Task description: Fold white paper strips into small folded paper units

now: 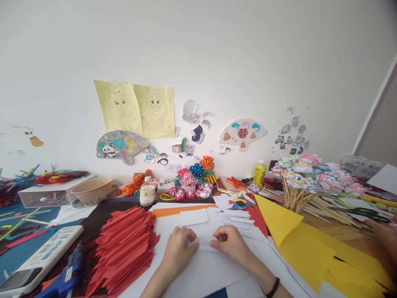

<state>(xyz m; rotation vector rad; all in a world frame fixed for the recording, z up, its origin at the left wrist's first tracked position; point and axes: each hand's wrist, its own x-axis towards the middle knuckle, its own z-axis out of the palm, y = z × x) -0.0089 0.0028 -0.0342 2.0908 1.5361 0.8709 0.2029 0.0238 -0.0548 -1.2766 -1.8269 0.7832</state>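
Note:
My left hand [178, 247] and my right hand [231, 244] rest side by side on a white sheet of paper [201, 265] at the table's front. Both pinch and press a small white paper piece [206, 239] between them; its shape is partly hidden by my fingers. Another small white slip [194, 216] lies just beyond my hands. A stack of folded red paper strips [124, 248] sits left of my left hand. Yellow paper sheets [297, 240] lie to the right of my right hand.
A glue gun [66, 275] and a white box [46, 252] lie front left. A small bottle [147, 191], a bowl [92, 188], paper flowers on sticks [310, 178], a glue bottle [259, 172] and scissors [366, 213] crowd the back. Another person's hand [383, 234] is at far right.

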